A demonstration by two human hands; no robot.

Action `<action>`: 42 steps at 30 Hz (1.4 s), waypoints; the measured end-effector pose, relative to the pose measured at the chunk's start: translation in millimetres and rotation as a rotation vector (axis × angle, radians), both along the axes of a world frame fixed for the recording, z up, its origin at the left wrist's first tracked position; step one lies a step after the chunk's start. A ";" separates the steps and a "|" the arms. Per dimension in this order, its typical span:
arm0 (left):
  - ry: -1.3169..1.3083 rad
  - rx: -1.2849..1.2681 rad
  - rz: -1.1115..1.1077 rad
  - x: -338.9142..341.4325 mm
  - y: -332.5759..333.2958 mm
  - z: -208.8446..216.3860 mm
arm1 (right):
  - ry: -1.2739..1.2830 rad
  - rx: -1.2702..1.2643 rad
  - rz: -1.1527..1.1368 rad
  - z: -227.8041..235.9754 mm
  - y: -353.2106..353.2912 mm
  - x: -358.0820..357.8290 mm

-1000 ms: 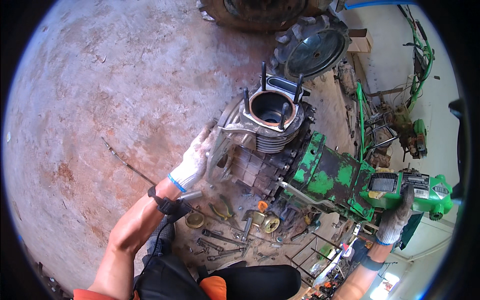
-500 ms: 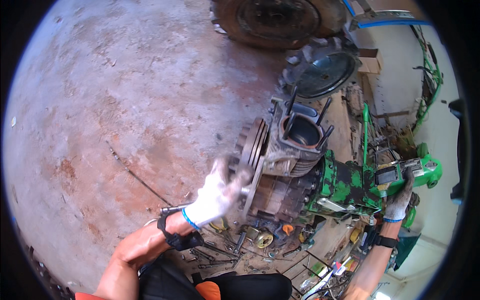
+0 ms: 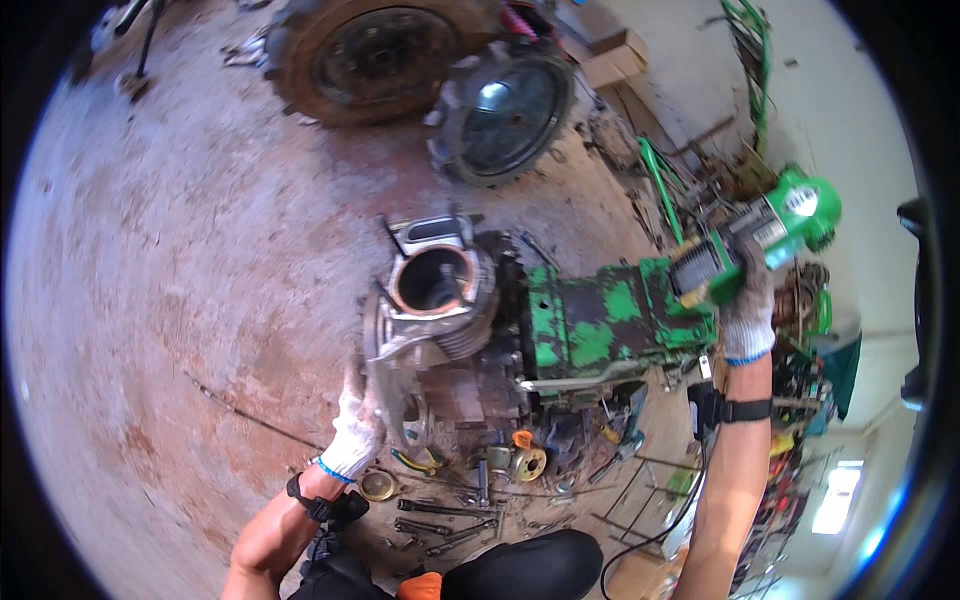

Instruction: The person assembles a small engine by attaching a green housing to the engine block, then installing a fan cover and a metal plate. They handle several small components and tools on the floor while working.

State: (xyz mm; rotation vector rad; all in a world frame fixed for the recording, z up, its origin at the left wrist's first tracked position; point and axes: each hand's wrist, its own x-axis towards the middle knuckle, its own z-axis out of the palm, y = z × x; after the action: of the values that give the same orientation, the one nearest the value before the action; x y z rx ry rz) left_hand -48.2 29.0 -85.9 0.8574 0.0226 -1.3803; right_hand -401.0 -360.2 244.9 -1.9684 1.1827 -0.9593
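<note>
Left hand (image 3: pixel 358 430) and right hand (image 3: pixel 747 300), both gloved, are laid on the machine now; at seven o'clock the left is set against the near edge of the grey engine (image 3: pixel 460 340), its fingertips partly hidden, so whether anything is pinched cannot be told; at three o'clock the right is wrapped over the bright green housing (image 3: pixel 797 228), fingers curled across it; the engine is seen near the centre, its round bore (image 3: pixel 435 280) faced upward, joined toward three by a paint-worn green casing (image 3: pixel 590 345); a big tyred wheel (image 3: pixel 380 55) is parked at eleven, a smaller wheel (image 3: pixel 505 115) at twelve; steel tools (image 3: pixel 422 528) are strewn at six on the floor (image 3: pixel 170 280).
</note>
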 end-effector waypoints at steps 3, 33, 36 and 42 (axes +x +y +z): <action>0.139 -0.174 0.032 12.5 4.3 -18.7 | 0.387 -0.362 0.104 -1.2 8.8 8.7; -0.306 0.226 0.000 43.3 -42.2 17.0 | -0.045 0.216 -0.330 18.0 -53.8 125.3; -0.340 0.237 0.050 43.3 -46.8 7.9 | -0.155 0.288 -0.282 5.8 -77.6 131.3; -0.205 0.232 0.120 36.0 -53.4 3.0 | 1.016 -0.449 -0.005 2.6 -95.9 105.6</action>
State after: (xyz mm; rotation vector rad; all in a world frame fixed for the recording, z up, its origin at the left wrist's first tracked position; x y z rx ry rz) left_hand -12.2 -24.3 -82.9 1.1700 0.0762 -1.1871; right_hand -295.4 -456.1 247.6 -2.9665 1.5539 -0.1545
